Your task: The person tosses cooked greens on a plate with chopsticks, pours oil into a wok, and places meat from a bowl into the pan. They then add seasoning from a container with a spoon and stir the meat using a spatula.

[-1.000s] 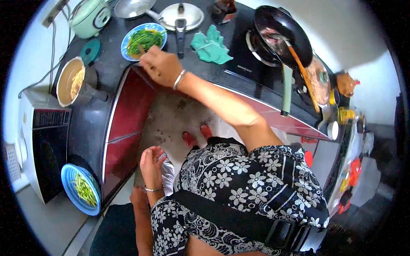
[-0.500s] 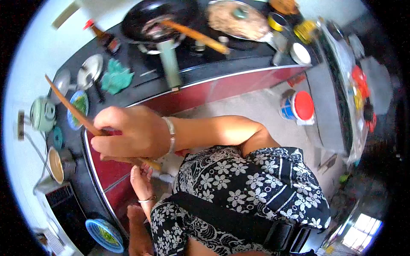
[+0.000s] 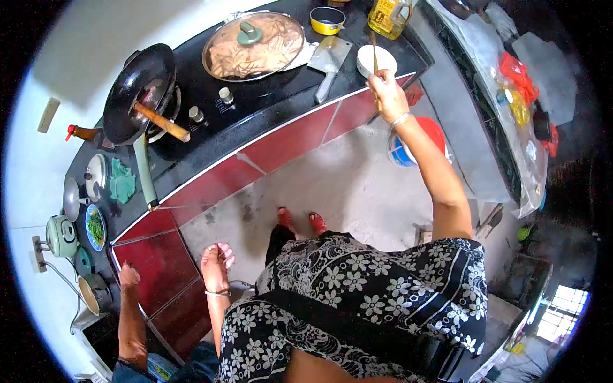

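My right hand (image 3: pixel 387 96) is closed around brown wooden chopsticks (image 3: pixel 375 56), whose far end is over the white bowl (image 3: pixel 385 62) at the counter's right edge. Whether the tips touch the bowl is unclear. A cleaver (image 3: pixel 330 59) lies just left of that bowl, its handle towards me. Low in front of my body, my left hand (image 3: pixel 216 263) hangs with loosely curled fingers and nothing visible in it. A black wok (image 3: pixel 124 102) sits on the stove, a wooden-handled utensil (image 3: pixel 163 121) resting in it.
A glass lid (image 3: pixel 223 48) covers pale food beside a yellow pot (image 3: pixel 327 25) and oil bottle (image 3: pixel 389 16). Another person's arm (image 3: pixel 129 300) reaches in at lower left. A plate of greens (image 3: pixel 96 226) sits on the left counter. A red-lidded bucket (image 3: pixel 402 153) stands on the floor.
My right hand has carried the chopsticks from the left side over to the white bowl at right. The view has turned right. My left hand now shows separately from the right.
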`<state>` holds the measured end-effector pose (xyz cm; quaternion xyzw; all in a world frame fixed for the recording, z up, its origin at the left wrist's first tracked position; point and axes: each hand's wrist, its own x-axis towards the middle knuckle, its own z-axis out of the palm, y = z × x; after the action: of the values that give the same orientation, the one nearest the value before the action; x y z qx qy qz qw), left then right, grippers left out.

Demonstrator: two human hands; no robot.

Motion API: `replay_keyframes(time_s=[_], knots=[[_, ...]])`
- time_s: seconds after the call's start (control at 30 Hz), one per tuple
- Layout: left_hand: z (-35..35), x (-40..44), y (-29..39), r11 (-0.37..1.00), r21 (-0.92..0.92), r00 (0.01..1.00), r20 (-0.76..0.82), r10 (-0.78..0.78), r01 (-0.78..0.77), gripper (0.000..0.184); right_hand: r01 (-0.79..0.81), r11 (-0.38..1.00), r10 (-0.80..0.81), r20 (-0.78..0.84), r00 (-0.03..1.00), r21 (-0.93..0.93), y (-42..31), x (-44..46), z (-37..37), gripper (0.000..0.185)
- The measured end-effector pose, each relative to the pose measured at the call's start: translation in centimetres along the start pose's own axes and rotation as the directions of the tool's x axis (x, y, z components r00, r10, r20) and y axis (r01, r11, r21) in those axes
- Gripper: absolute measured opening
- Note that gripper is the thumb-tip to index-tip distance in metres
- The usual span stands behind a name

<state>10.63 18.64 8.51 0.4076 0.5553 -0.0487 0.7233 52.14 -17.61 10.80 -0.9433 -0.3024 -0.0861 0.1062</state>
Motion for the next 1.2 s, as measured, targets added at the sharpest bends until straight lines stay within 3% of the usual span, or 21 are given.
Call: replay_keyframes(time_s=[0.07,0.13,0.2,0.27,0.33,0.47,0.53,0.57,0.63,0.73,0.77,0.8,0.87,0.93,1.03,1.1,1.2], knots=[[0.6,-1.1,-0.9,0.999,0.028,1.000,-0.017,-0.026,0.027,0.016,0.061,0.993,-0.059,0.024,0.998,-0.098,3.8,0.1,2.3,0.014],[0.3,0.9,-1.3,0.999,0.025,0.992,0.120,-0.029,0.026,0.016,0.010,0.991,-0.022,-0.085,0.996,-0.136,5.1,0.5,3.2,0.015],[2.0,0.3,-0.4,0.997,0.081,0.995,0.093,-0.024,0.016,0.016,-0.035,0.988,0.039,0.024,0.999,-0.151,4.7,0.8,2.7,0.016],[2.4,0.5,0.1,0.996,0.091,0.994,0.106,-0.004,-0.005,0.016,0.049,0.985,-0.052,-0.013,0.999,-0.163,5.3,1.0,3.5,0.018],[2.8,0.1,-0.6,0.997,0.081,0.995,0.104,-0.002,-0.007,0.017,0.078,0.978,-0.063,0.083,0.995,-0.196,6.3,0.9,3.8,0.021],[3.1,0.1,-0.2,0.996,0.077,0.990,0.139,0.029,-0.040,0.018,0.108,0.983,-0.089,0.128,0.988,-0.147,6.1,1.7,2.5,0.034],[2.2,-1.0,-0.5,0.999,-0.006,0.988,0.152,0.034,-0.034,0.018,0.008,0.981,0.049,0.289,0.956,-0.193,3.9,3.4,1.8,0.042],[2.5,-1.3,-0.4,1.000,-0.016,0.997,0.076,0.026,-0.025,0.018,0.129,0.978,-0.091,0.226,0.970,-0.161,5.5,3.4,2.8,0.048],[3.5,-1.8,0.1,0.996,-0.079,0.998,0.039,0.047,-0.044,0.019,0.105,0.973,-0.042,0.288,0.957,-0.204,6.0,4.6,3.2,0.050],[3.7,-0.1,-0.5,0.996,-0.069,0.998,0.035,0.060,-0.057,0.017,0.109,0.991,-0.089,0.223,0.971,-0.082,7.8,4.5,3.5,0.047],[2.3,-0.4,-0.1,0.993,-0.107,0.998,0.031,0.054,-0.051,0.017,0.177,0.969,-0.132,0.243,0.961,-0.174,4.6,5.9,1.9,0.046],[2.7,-0.5,-0.4,0.992,-0.113,0.997,0.031,0.068,-0.064,0.017,0.150,0.979,-0.110,0.257,0.960,-0.140,4.4,6.0,2.2,0.048],[3.6,-0.7,-0.9,0.989,-0.127,0.997,-0.001,0.074,-0.073,0.017,0.294,0.945,-0.257,0.235,0.938,-0.141,5.3,6.4,2.4,0.056],[3.8,-1.0,-1.3,0.986,-0.148,0.996,-0.025,0.080,-0.083,0.018,0.345,0.915,-0.276,0.300,0.913,-0.210,4.9,6.5,1.0,0.065],[3.2,-1.4,-2.1,0.974,-0.189,0.992,-0.053,0.113,-0.121,0.017,0.372,0.893,-0.330,0.194,0.924,-0.254,3.1,6.6,-2.7,0.073],[1.6,-1.4,-2.1,0.961,-0.236,0.986,-0.109,0.125,-0.148,0.017,0.360,0.885,-0.356,0.068,0.932,-0.295,0.5,6.9,-5.4,0.067],[-1.1,-1.2,-0.7,0.934,-0.257,0.956,-0.222,0.194,-0.249,0.019,0.343,0.924,-0.331,-0.098,0.939,0.171,-9.0,9.5,-5.9,0.057]])
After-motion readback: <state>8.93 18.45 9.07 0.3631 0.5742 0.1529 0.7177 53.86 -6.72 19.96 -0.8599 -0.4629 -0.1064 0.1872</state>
